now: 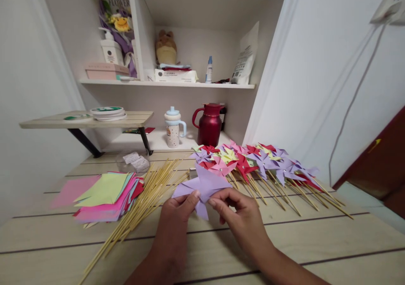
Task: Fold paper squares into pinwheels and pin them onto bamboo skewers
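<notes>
Flat stack of paper squares (106,195), pink and yellow-green, on the left of the wooden surface (316,242). Beside it, thin pale sticks (142,204), lower ends cut off by the edge. In the middle, left hand (173,221) and right hand (237,213), both pinched shut on a folded purple paper pinwheel (204,188), just above the surface. Lower tip hidden behind fingers. Further right, finished pinwheels on sticks (259,162), piled up, hard to count.

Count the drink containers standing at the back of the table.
2: a pale lidded cup with a handle at centre, and a dark red jug just right of it. Others may be hidden.
</notes>
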`<state>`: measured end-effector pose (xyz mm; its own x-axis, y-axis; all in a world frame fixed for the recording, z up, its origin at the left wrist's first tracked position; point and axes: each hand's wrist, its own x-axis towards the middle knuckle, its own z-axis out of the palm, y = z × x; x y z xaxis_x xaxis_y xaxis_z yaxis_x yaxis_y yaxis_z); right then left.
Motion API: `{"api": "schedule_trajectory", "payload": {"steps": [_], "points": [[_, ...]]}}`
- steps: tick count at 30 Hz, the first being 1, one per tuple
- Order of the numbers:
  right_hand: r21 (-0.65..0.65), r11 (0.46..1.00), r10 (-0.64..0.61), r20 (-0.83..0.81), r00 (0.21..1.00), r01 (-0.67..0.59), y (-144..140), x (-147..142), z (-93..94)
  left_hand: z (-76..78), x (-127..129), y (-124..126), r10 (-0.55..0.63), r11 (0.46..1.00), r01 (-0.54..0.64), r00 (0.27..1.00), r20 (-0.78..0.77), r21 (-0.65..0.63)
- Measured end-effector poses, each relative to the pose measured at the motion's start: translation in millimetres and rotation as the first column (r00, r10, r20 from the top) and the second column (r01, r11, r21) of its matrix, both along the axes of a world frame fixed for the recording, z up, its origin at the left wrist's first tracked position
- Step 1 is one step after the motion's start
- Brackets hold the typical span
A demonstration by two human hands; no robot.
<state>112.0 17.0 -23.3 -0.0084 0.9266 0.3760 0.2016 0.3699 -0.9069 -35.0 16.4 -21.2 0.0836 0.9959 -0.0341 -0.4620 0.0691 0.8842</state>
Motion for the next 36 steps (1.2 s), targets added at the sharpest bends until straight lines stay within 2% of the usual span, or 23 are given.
{"api": "schedule_trajectory", "payload": {"steps": [12,21,36], "points": [[-0.143,0.99,-0.026,-0.113,0.993,0.01,-0.4,-4.1,-2.9,4.8,3.3,-3.3,0.015,1.0,-0.016,0.999,-0.028,-0.025],[-0.134,0.991,-0.037,-0.108,0.993,0.022,-0.7,-4.1,-1.3,8.4,4.3,-7.3,0.044,0.996,-0.049,0.997,-0.068,-0.077],[-0.138,0.99,-0.002,-0.066,0.998,-0.007,1.4,-2.3,0.4,10.2,4.4,-6.7,0.07,0.993,-0.082,0.99,-0.126,-0.087]]}}
